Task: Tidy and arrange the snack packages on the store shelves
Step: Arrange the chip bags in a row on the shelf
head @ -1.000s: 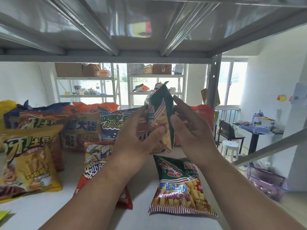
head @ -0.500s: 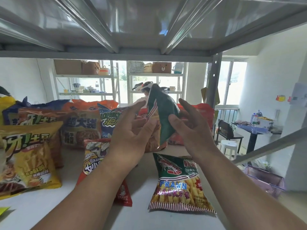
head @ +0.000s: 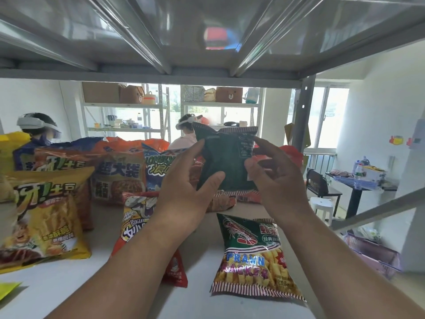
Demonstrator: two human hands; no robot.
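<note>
I hold a dark green snack bag (head: pixel 224 162) up in the air, over the white shelf (head: pixel 69 284). Its plain back side faces me, and its striped top edge points up. My left hand (head: pixel 184 187) grips the left side of the bag — thumb in front, fingers wrapped behind it. My right hand (head: pixel 273 178) pinches the right edge of the same bag with its curled fingers.

Right below, a prawn cracker bag (head: pixel 253 256) lies flat on the shelf with its front up. Just to its left lies a red bugles bag (head: pixel 140 226), partly hidden under my left arm. A big yellow fries bag (head: pixel 43 217) leans up near the left side. Behind it, a row of orange and blue bags (head: pixel 119 171) stands along the back of the shelf.

A gray metal shelf board (head: pixel 207 42) hangs over my hands. Far behind — across the room — I see two people wearing white headsets, and more racks with boxes on top.
</note>
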